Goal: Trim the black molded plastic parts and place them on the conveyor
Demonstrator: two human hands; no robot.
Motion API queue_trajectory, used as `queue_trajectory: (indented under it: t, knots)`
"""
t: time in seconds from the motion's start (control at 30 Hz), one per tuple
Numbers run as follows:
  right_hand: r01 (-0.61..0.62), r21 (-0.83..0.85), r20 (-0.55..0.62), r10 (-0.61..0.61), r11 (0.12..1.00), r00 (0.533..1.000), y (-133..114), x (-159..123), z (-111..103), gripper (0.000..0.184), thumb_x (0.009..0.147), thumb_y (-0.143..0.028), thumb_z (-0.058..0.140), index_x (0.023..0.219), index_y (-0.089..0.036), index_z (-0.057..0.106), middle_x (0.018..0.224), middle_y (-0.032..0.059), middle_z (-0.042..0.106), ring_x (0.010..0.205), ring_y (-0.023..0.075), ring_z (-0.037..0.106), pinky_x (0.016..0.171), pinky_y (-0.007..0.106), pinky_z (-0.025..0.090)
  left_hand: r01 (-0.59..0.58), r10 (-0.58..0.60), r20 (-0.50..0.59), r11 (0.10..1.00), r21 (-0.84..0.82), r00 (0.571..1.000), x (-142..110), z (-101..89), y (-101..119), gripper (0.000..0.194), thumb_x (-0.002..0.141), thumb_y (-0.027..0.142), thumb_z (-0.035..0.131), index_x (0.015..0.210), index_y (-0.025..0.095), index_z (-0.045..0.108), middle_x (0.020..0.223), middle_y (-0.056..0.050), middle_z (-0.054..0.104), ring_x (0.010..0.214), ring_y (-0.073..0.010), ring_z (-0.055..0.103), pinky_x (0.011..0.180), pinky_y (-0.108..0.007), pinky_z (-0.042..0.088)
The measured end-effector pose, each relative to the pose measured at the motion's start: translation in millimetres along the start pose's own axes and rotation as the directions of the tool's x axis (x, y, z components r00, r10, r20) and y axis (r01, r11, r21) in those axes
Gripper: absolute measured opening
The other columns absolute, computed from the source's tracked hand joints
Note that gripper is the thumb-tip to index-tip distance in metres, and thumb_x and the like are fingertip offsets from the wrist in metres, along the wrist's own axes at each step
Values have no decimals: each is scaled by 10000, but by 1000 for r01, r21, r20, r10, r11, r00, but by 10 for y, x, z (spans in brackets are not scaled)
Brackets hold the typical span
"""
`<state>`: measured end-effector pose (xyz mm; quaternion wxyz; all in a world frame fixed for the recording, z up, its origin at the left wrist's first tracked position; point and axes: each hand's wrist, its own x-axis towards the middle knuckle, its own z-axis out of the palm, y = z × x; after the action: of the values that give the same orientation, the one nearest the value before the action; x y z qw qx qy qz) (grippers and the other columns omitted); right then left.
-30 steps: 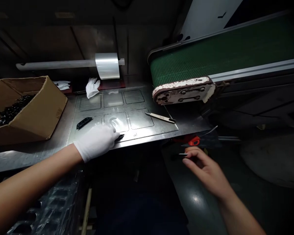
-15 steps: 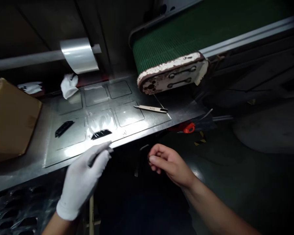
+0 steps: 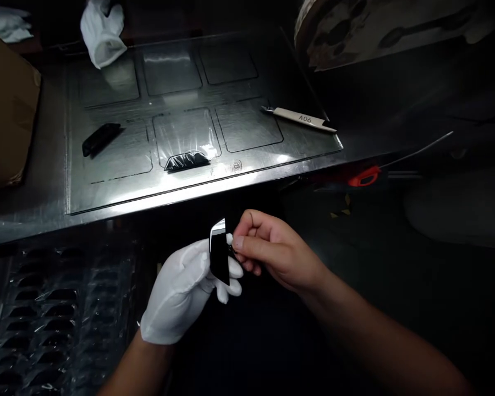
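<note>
My left hand (image 3: 185, 289), in a white glove, grips a glossy black trapezoid-shaped piece (image 3: 219, 252) between thumb and fingers, in front of the bench edge. The piece stands upright, its shiny face toward me. Bare, my right hand (image 3: 268, 245) is pinched closed at the piece's right side, thumb against forefinger. Something small and dark shows at those fingertips, too small to name. On the bench lie two similar black pieces, one (image 3: 187, 160) under clear film and another (image 3: 101, 138) farther left. A pale-handled craft knife (image 3: 301, 118) marked A06 rests at the right.
The metal bench (image 3: 181, 193) has a sheet marked with rounded rectangles. A cardboard box (image 3: 8, 110) stands left, a white glove (image 3: 103, 36) lies at the back. Clear trays of black pieces (image 3: 58, 324) sit lower left. A conveyor end (image 3: 379, 33) juts in upper right, above a red-orange handle (image 3: 363, 176).
My left hand has moved right and turned, bringing the black piece into sight beside my right hand. My right hand stays pinched. The view has shifted nearer the bench.
</note>
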<state>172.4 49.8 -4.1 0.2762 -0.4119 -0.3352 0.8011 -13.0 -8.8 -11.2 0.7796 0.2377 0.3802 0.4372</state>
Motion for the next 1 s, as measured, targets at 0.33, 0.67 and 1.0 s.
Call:
queue_trajectory:
  t: [0.33, 0.67, 1.0]
  knots:
    - [12, -89, 23, -10, 996, 1000, -99, -56, 62, 251, 851, -312, 821, 878, -191, 604, 705, -21, 694, 571, 89, 604, 481, 154, 451, 19, -19, 23, 999, 30, 1000, -29, -5, 90, 336, 1029, 380, 531, 1080, 127, 746, 823, -92, 693, 681, -192, 648, 598, -280, 496]
    - [49, -18, 112, -47, 999, 993, -81, -63, -61, 242, 925, -365, 771, 966, -200, 600, 735, -28, 713, 576, 70, 633, 478, 119, 459, 11, -12, 3, 998, 66, 1000, -7, 66, 92, 364, 1054, 381, 471, 1002, 140, 739, 911, -102, 701, 681, -179, 615, 623, -312, 473]
    - [72, 27, 16, -72, 997, 997, -117, -139, -243, 228, 878, -297, 800, 887, -195, 596, 668, -36, 683, 531, 74, 593, 461, 134, 449, 59, -51, -41, 977, 207, 998, 117, 322, 118, 407, 1051, 443, 459, 1058, 166, 757, 772, -63, 672, 652, -196, 621, 623, -322, 495]
